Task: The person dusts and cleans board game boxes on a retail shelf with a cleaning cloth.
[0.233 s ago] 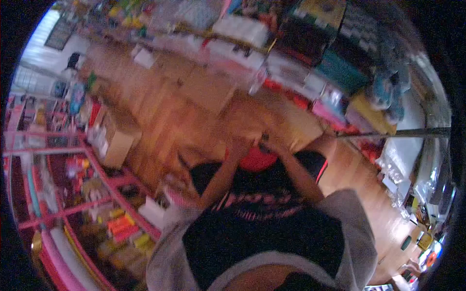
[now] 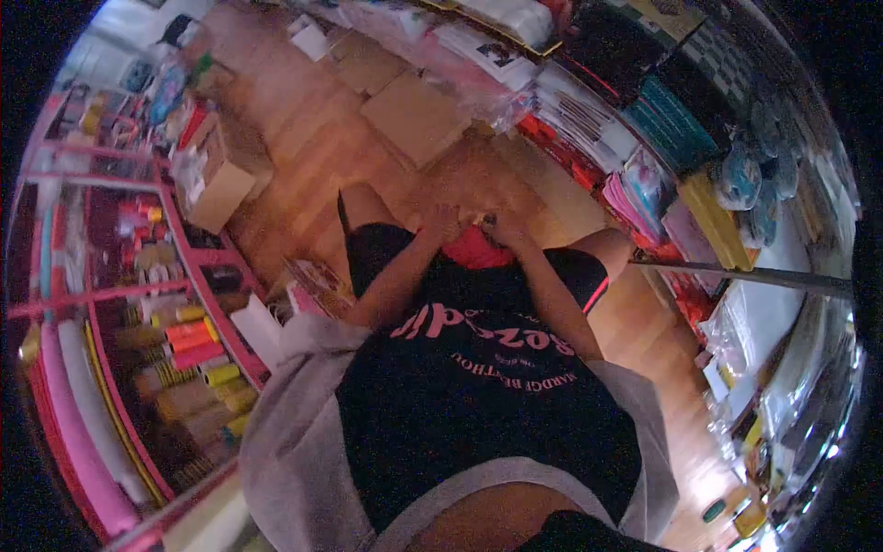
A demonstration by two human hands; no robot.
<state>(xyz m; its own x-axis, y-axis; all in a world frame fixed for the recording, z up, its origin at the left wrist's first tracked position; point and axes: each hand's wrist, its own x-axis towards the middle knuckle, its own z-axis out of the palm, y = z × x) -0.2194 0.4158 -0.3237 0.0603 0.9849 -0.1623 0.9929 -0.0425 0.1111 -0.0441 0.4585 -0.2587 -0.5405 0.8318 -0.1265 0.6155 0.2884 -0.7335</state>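
Between my knees lies a red piece (image 2: pixel 475 250), smooth and rounded at its lower edge; its exact kind does not show. My left hand (image 2: pixel 441 224) rests at its left side, fingers stretched forward and slightly apart. Across from it, my right hand (image 2: pixel 503 231) has its fingers curled in at the upper right of the red piece. A small dark object (image 2: pixel 489 221) shows at those fingers, too small to name. A little pale material can be seen between the hands.
Flat cardboard (image 2: pixel 418 120) lies on the wooden floor ahead, with an open cardboard box (image 2: pixel 221 175) to the left. Pink shelving (image 2: pixel 198 258) with colourful rolls runs along my left. Stacked packets (image 2: pixel 575 115) and a yellow stack (image 2: pixel 713 221) line the right.
The view has tilted and become sharper, so the floor and shelves sit differently in it. My hands stay together at the red piece, the left one now looking flatter.
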